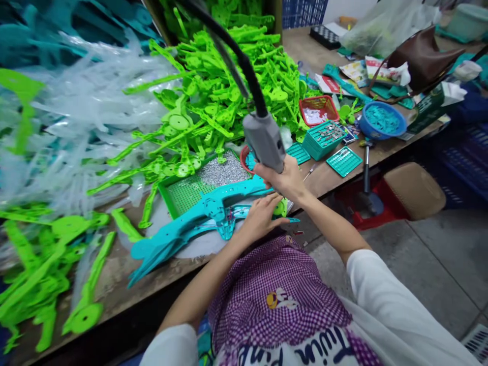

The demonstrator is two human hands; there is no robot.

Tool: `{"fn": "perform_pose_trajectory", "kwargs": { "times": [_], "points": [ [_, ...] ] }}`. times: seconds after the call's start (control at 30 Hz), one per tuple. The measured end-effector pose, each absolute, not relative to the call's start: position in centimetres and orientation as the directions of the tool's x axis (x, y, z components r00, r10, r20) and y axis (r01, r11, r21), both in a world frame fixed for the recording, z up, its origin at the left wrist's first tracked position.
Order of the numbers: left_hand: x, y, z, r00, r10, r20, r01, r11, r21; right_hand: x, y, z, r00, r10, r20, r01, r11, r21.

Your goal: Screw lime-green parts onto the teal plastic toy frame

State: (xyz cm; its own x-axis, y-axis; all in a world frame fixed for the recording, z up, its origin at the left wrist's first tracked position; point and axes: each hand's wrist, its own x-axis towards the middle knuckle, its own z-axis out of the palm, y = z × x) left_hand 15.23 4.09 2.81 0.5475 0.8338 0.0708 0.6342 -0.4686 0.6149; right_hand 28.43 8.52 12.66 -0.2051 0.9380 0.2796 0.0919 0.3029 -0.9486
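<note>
My right hand (287,179) is wrapped round a grey power screwdriver (263,137) with a black cable rising from its top. The tool is upright over the right end of a long turquoise plastic part (215,208); its tip is hidden behind my hands. My left hand (263,216) lies on that end of the part, fingers stretched out and thumb apart. A bright green round piece (281,207) shows partly beside its fingers. Behind the part is a green tray (183,195) of small silvery pieces, probably screws.
Bright green plastic parts (229,86) are heaped at the back, with more at the left beside translucent plastic bags (91,117). To the right are a red basket (319,108), turquoise trays (324,138) and a blue bowl (383,119). A red stool (373,203) stands below the table edge.
</note>
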Motion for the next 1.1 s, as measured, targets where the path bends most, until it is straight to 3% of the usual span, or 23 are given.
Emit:
{"fn": "perform_pose_trajectory", "kwargs": {
  "times": [0.1,0.2,0.9,1.1],
  "points": [
    [15.8,5.3,2.0,0.535,0.845,-0.005,0.705,-0.444,0.553,29.2,7.8,11.1,-0.067,0.966,0.25,0.036,0.253,-0.967],
    [15.3,6.3,1.3,0.522,0.853,0.02,0.697,-0.439,0.567,29.7,7.5,9.7,-0.007,0.97,0.242,0.012,0.242,-0.97],
    [15.5,6.2,1.4,0.455,0.888,0.061,0.685,-0.393,0.614,29.5,6.4,4.6,-0.002,0.978,0.21,-0.106,0.209,-0.972],
    [15.5,6.1,1.5,0.439,0.898,0.02,0.705,-0.358,0.612,29.8,6.8,6.3,-0.022,0.975,0.221,-0.008,0.221,-0.975]
  ]
}}
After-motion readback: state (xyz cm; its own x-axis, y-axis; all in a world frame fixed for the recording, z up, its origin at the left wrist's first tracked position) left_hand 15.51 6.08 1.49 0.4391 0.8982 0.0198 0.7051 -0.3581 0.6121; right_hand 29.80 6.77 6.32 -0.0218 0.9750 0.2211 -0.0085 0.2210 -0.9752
